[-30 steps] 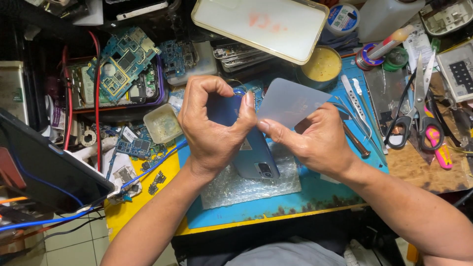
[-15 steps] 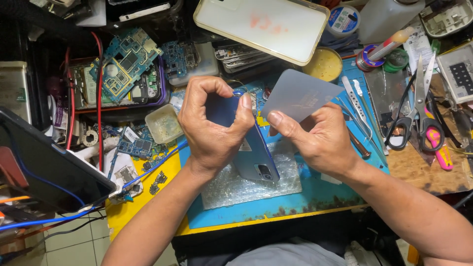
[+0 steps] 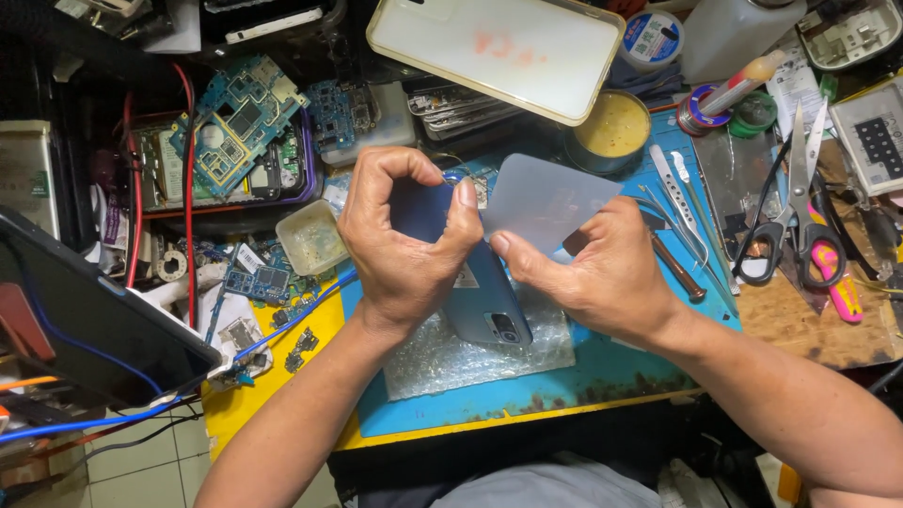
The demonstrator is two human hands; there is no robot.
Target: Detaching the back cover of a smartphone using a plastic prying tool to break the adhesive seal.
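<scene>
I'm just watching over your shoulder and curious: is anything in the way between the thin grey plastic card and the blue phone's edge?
Nothing visible is. The left hand grips the blue smartphone, and the right hand holds the thin grey plastic card right at the phone's side, with no tool or part between them.

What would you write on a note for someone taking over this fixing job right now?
Left hand: grips the blue smartphone, back side up, camera end toward the person, over the bubble wrap sheet on the blue work mat.
Right hand: pinches the thin grey plastic pry card, its edge against the phone's side.
Done: card set at the seam.
Left: back cover looks still on; it probably still needs prying loose.
</scene>
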